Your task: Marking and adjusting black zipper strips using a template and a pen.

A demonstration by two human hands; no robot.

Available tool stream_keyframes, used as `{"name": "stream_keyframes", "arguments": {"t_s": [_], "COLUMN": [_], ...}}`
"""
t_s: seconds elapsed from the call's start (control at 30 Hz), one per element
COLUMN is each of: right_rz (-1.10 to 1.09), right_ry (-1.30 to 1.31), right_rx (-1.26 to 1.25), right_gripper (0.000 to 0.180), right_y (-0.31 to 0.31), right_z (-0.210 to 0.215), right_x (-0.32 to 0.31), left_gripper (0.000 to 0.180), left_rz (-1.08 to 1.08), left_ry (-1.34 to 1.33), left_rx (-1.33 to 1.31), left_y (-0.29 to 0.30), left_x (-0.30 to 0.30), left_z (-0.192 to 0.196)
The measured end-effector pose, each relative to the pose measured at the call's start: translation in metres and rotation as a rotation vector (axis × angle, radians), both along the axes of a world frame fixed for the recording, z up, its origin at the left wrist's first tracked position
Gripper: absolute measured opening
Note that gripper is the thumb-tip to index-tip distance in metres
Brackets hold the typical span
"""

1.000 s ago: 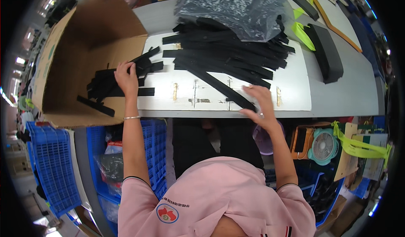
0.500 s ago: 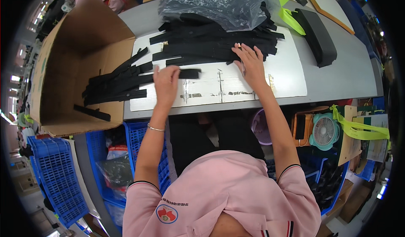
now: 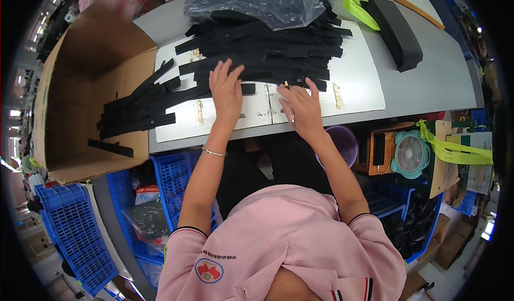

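Black fabric strips lie in an overlapping pile on a white board. My left hand is open over the pile's near edge, its fingers reaching forward and slightly blurred. Beside it, the end of one strip shows. My right hand is closed around a slim pen-like tool with a light tip; its exact kind is unclear. The fingertips of that hand are at the pile's near right edge. More black strips spread from the board's left side into an open cardboard box.
The cardboard box stands at the left. A clear plastic bag covers the pile's far side. At the right lie a black padded block and a neon yellow strap. Blue crates, a purple basket and a small fan sit below table level.
My left hand has moved right and forward, and its fingers have opened. My right hand has come nearer and to the left, still with the slim tool. The near strips lie differently.
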State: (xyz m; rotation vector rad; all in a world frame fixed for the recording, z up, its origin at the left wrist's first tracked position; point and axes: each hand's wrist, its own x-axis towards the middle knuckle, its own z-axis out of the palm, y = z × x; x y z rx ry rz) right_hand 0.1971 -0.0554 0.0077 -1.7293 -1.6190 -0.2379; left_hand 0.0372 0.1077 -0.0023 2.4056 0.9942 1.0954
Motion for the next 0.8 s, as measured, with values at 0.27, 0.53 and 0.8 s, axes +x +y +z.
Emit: {"name": "stream_keyframes", "arguments": {"t_s": [0.27, 0.53, 0.8], "right_rz": [0.164, 0.179, 0.081], "right_ry": [-0.037, -0.014, 0.911], "right_rx": [0.024, -0.005, -0.139], "right_gripper": [0.035, 0.03, 0.036], "right_y": [0.039, 0.027, -0.027], "right_z": [0.002, -0.014, -0.002], "right_x": [-0.032, -0.066, -0.017], "left_gripper": [0.031, 0.029, 0.036], "left_rz": [-0.074, -0.187, -0.123], "left_ry": [0.072, 0.233, 0.331], "left_rx": [-0.123, -0.087, -0.06], "left_y": [0.004, 0.045, 0.047], "left_x": [-0.009, -0.021, -0.016], "left_z": [-0.009, -0.001, 0.004]}}
